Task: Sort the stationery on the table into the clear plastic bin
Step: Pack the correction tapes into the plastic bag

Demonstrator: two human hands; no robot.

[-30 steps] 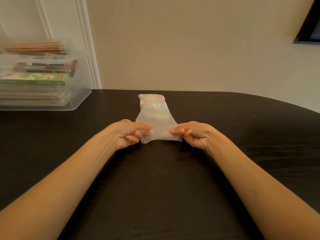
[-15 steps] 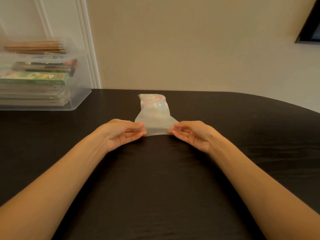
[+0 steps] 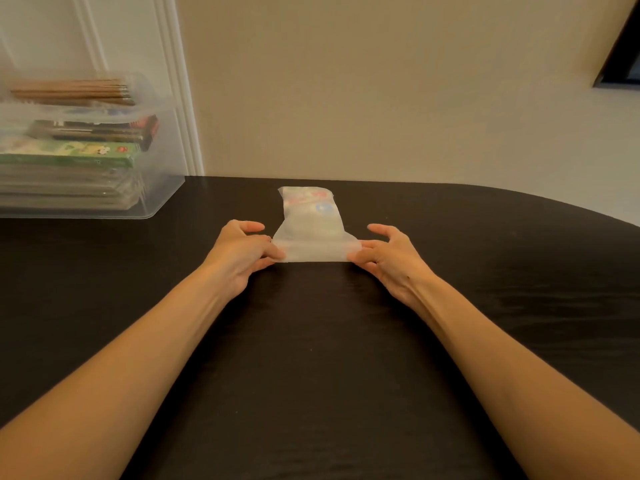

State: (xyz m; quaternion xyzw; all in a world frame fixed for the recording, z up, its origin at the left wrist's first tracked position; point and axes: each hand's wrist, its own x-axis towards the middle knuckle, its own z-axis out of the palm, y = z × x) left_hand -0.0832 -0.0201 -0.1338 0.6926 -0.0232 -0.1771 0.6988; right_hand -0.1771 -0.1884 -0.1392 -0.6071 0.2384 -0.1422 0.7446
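Plastic pouch (image 3: pixel 311 223), one, milky, lying flat on black table (image 3: pixel 311 375), mid-far, well apart from bin. Long axis running away from person, far end pointing at wall (image 3: pixel 381 98) and showing printed colours; near end flaring wider. Two hands meeting near end: left hand (image 3: pixel 239 258) pressing fingertips on near left corner, thumb raised clear; right hand (image 3: pixel 391 258) pressing near right corner likewise. Neither clenching nor grasping, fingers fairly straight. One clear bin (image 3: pixel 162 188) sitting far left, holding pencils (image 3: pixel 72 91), one dark box (image 3: pixel 97 129), one green box (image 3: pixel 76 154).
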